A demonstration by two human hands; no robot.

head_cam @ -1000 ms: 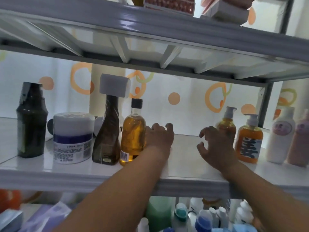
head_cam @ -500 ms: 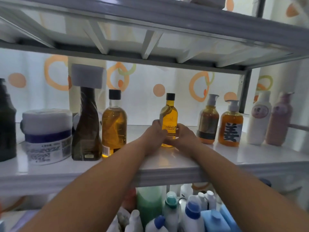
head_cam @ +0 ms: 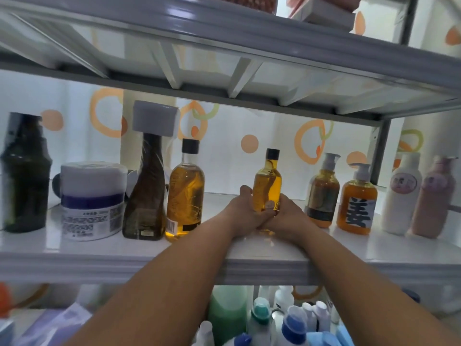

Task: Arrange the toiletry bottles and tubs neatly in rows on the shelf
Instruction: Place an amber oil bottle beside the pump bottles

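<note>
A small amber bottle with a black cap [head_cam: 267, 182] stands upright in the middle of the white shelf [head_cam: 124, 248]. My left hand [head_cam: 245, 212] and my right hand [head_cam: 287, 216] both wrap its lower part. To its left stand a larger amber bottle [head_cam: 185, 191], a brown bottle with a grey square cap [head_cam: 147, 193], a white tub with a blue band [head_cam: 92, 199] and a dark bottle [head_cam: 23, 176]. To its right stand two amber pump bottles [head_cam: 323, 193] [head_cam: 358, 203], a white bottle [head_cam: 401, 196] and a pink bottle [head_cam: 434, 201].
An upper shelf [head_cam: 249, 46] hangs low over the bottle tops. The lower shelf holds several bottles, among them a green one [head_cam: 228, 310] and blue-capped ones [head_cam: 291, 325]. A grey upright post [head_cam: 379, 156] stands behind the pump bottles.
A second ago my hands lay apart on the bare shelf. Since then both closed around the small amber bottle now standing mid-shelf; in the last half second they barely moved.
</note>
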